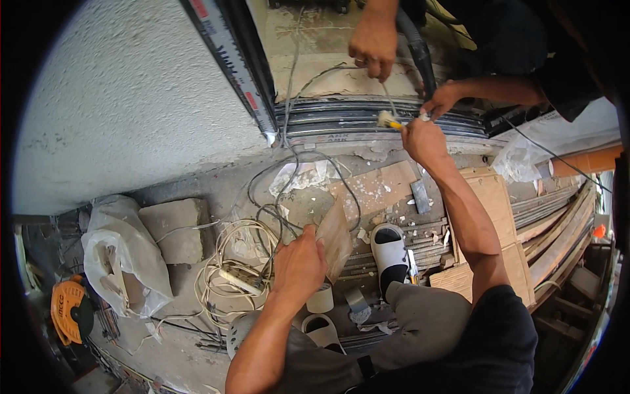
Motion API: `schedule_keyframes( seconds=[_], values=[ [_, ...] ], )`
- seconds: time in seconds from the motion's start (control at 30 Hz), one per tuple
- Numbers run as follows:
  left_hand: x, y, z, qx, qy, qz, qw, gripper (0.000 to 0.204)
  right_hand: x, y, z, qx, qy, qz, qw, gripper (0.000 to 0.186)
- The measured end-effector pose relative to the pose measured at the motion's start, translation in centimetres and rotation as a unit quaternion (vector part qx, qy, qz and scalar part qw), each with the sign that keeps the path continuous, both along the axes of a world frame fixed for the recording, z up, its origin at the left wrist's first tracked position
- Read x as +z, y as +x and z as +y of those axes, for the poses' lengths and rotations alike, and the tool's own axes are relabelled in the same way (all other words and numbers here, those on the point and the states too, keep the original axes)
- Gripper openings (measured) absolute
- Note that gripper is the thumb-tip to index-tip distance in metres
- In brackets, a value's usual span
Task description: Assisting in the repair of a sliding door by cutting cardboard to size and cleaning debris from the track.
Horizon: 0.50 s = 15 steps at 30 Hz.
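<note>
My right hand (425, 143) grips a yellow-handled brush (394, 123) with a pale head, at the black sliding track (328, 115) along the threshold. My left hand (300, 261), lower at the centre, is closed on a crumpled translucent tan plastic bag (333, 240); dark cables and a coil of cream cord (230, 259) lie beside it. A co-worker's upper hand (374, 46) hangs over the track, a thin pale strand below it. The co-worker's other hand (443, 98) is just beyond my right hand, near a dark hose (413, 46).
A textured wall (118, 105) and upright black frame (233, 65) stand at left. Below are a concrete block (174, 230), a plastic sack (121, 256) and an orange cut-off saw (69, 308). Cardboard (485, 203) and long planks (558, 243) lie at right, near my sandals (387, 246).
</note>
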State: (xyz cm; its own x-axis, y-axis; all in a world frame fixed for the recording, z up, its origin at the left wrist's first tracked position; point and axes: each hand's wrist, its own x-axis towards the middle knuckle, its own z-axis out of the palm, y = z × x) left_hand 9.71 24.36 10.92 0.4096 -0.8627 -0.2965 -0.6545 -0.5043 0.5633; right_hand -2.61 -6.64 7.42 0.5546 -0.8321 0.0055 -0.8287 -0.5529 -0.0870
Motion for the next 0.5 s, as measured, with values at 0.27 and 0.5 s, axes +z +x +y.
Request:
schedule_keyframes(
  seconds=[0.27,0.5],
  values=[
    [0.2,0.3,-0.1,-0.007,0.009,0.01,1.0,0.022,-2.1,7.3,4.0,0.114,0.018,-0.087,0.989,0.026],
    [0.4,0.8,0.8,0.003,0.024,0.023,0.999,0.023,-2.9,-3.2,-0.2,-0.047,-0.019,-0.061,0.997,0.03]
  ],
)
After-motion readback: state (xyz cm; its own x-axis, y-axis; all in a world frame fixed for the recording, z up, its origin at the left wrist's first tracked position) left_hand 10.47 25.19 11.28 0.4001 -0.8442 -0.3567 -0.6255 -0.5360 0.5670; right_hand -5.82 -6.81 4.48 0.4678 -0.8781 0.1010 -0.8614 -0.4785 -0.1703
